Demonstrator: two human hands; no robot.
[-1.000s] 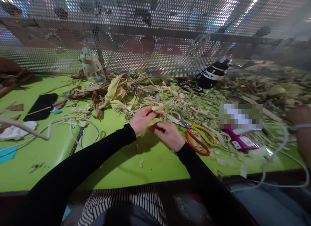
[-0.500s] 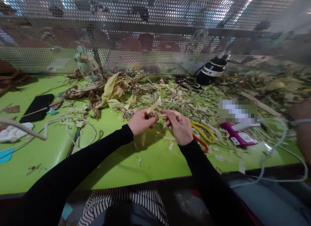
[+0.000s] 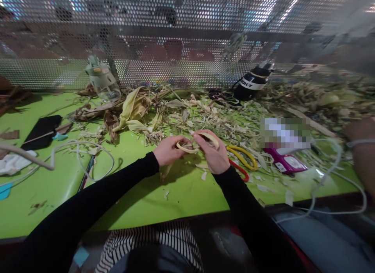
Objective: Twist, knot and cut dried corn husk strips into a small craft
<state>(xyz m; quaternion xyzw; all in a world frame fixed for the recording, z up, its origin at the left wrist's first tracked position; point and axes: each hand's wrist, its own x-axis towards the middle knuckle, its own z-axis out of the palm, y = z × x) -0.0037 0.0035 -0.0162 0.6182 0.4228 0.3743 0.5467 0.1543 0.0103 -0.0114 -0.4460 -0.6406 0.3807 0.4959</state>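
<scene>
My left hand is closed on a pale corn husk strip that bends in a loop towards my other hand. My right hand pinches husk too, with a curved yellowish piece arching over its fingers. Whether both hands hold one strip or separate pieces, I cannot tell. Beside my right wrist lie scissors with one yellow handle and one red handle; their blades are hidden. A larger yellow-green husk lies behind my left hand.
Husk scraps cover the back of the green table. A clear bottle, a black bottle, a phone and a magenta device stand or lie around. White cables loop on both sides. Another person's arm is at right.
The husk strip that stuck up from my left hand now curves down in a loop between my hands. A curved piece now shows over my right fingers. The view has shifted slightly.
</scene>
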